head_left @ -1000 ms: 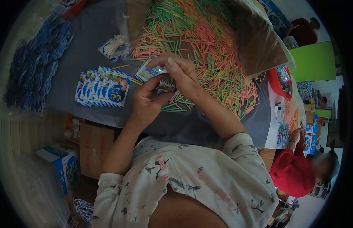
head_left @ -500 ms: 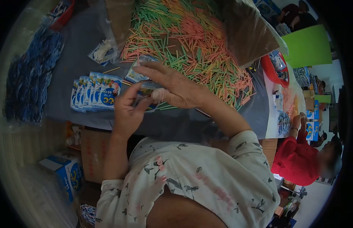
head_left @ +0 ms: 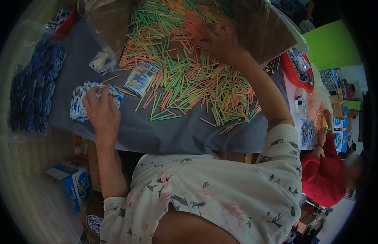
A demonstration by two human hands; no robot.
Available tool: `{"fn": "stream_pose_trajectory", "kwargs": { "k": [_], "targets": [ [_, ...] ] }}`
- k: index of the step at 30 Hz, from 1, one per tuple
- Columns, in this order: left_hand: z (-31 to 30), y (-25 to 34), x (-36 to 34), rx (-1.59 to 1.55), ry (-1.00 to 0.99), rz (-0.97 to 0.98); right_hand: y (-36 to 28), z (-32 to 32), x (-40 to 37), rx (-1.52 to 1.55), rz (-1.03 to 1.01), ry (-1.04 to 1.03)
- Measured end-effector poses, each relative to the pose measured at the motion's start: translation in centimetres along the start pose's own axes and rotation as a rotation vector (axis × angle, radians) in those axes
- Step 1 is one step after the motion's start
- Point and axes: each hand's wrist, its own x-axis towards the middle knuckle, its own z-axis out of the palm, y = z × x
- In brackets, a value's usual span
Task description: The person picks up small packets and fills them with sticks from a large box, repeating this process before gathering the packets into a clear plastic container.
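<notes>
My left hand (head_left: 102,116) lies over a row of overlapping blue-and-white packets (head_left: 77,103), its fingers apart and touching the top ones. My right hand (head_left: 223,42) reaches into the far part of a large heap of thin green, orange and pink sticks (head_left: 176,77). Its bent fingers are spread among the sticks, dim and partly hidden. Between the hands, one blue-and-white packet (head_left: 141,78) lies flat at the heap's near left edge. Another small packet with white contents (head_left: 101,62) rests farther left.
Plastic-covered cardboard panels (head_left: 266,34) flank the heap. A red basin (head_left: 297,69) of packets stands at the right, and another red container (head_left: 65,24) at the far left. Bundled blue packets (head_left: 36,85) fill the left side. A co-worker in red (head_left: 325,175) sits at the right.
My hands have parted. The left moved left and down onto the packet row; the right moved up and right into the stick heap. The packet they handled is no longer between them.
</notes>
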Motion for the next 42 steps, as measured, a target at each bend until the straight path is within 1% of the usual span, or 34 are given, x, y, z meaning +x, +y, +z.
{"fn": "stream_pose_trajectory", "kwargs": {
  "k": [2, 4, 5, 6, 8, 9, 11, 12, 14, 15, 17, 18, 20, 22, 24, 26, 27, 29, 30, 32, 34, 36, 37, 38, 39, 40, 41, 42],
  "targets": [
    [0.2, 1.9, 1.0, -0.427, -0.066, 0.088, 0.2, 1.4, 1.2, -0.011, -0.039, -0.101],
    [1.1, 4.6, 2.2, -0.456, -0.179, 0.165, 0.3, 1.7, 2.2, 0.012, -0.096, -0.034],
    [2.0, 5.4, 2.8, -0.439, -0.178, 0.159, 0.4, 1.7, 2.8, 0.024, -0.143, 0.011],
    [3.0, 6.2, 3.3, -0.378, -0.188, 0.195, -0.1, 1.3, 3.2, 0.033, -0.148, 0.023],
    [4.2, 6.8, 3.8, -0.312, -0.2, 0.235, -1.1, 0.2, 3.7, 0.108, -0.147, -0.152],
    [4.7, 7.0, 3.9, -0.272, -0.194, 0.246, -1.3, 0.4, 3.8, 0.113, -0.143, -0.15],
    [5.7, 7.4, 3.6, -0.239, -0.199, 0.258, -1.9, 0.9, 3.7, 0.192, 0.004, -0.15],
    [6.1, 7.6, 3.3, -0.185, -0.177, 0.29, -2.1, 1.2, 3.5, 0.198, -0.002, -0.156],
    [6.3, 7.4, 3.0, -0.122, -0.151, 0.31, -1.9, 1.5, 3.8, 0.261, 0.089, 0.0],
    [6.1, 7.2, 3.0, -0.158, -0.135, 0.32, -1.9, 1.7, 4.2, 0.261, 0.081, 0.006],
    [5.9, 7.0, 3.1, -0.196, -0.111, 0.326, -1.7, 1.8, 4.8, 0.249, 0.157, 0.205],
    [5.9, 7.0, 3.1, -0.21, -0.102, 0.327, -1.7, 1.6, 5.1, 0.243, 0.153, 0.208],
    [6.4, 7.0, 2.8, -0.23, -0.09, 0.329, -2.2, 1.4, 5.5, 0.351, 0.235, 0.14],
    [6.9, 7.2, 2.6, -0.135, -0.07, 0.368, -2.4, 1.8, 5.5, 0.352, 0.206, 0.116],
    [6.9, 7.3, 2.5, -0.128, -0.087, 0.37, -2.6, 2.2, 5.5, 0.35, 0.17, 0.099],
    [6.8, 7.2, 2.6, -0.113, -0.105, 0.364, -2.7, 2.6, 5.5, 0.493, 0.291, 0.182],
    [6.8, 7.1, 2.7, -0.143, -0.098, 0.361, -2.8, 3.3, 5.7, 0.492, 0.283, 0.182],
    [6.7, 7.0, 2.4, -0.178, -0.092, 0.354, -2.4, 4.6, 6.0, 0.627, 0.377, 0.526],
    [6.7, 6.9, 2.3, -0.166, -0.099, 0.368, -2.2, 3.9, 5.8, 0.622, 0.374, 0.524],
    [6.6, 6.7, 2.5, -0.156, -0.098, 0.386, -1.4, 2.5, 5.6, 1.212, 0.717, 0.205],
    [5.7, 6.5, 2.8, -0.319, -0.241, 0.29, -1.0, 3.4, 5.1, 1.142, 0.715, 0.231],
    [4.6, 6.0, 3.5, -0.329, -0.228, 0.308, -1.4, 5.1, 4.4, 1.066, 0.71, 0.256],
    [4.2, 5.8, 3.7, -0.333, -0.218, 0.319, -2.4, 5.9, 4.1, 0.925, 0.603, 0.269],
    [4.5, 5.6, 3.5, -0.34, -0.219, 0.317, -2.8, 6.5, 3.8, 0.853, 0.548, 0.268],
    [5.1, 5.4, 3.4, -0.344, -0.206, 0.268, -3.3, 6.5, 3.6, 0.78, 0.494, 0.271],
    [5.6, 5.4, 3.4, -0.347, -0.19, 0.219, -3.9, 5.2, 3.5, 0.518, 0.354, 0.403],
    [6.0, 5.7, 3.2, -0.353, -0.188, 0.219, -4.0, 4.0, 3.6, 0.254, 0.21, 0.525],
    [6.2, 6.1, 3.2, -0.323, -0.137, 0.243, -3.6, 3.4, 3.6, 0.249, 0.21, 0.524]
  ]
}}
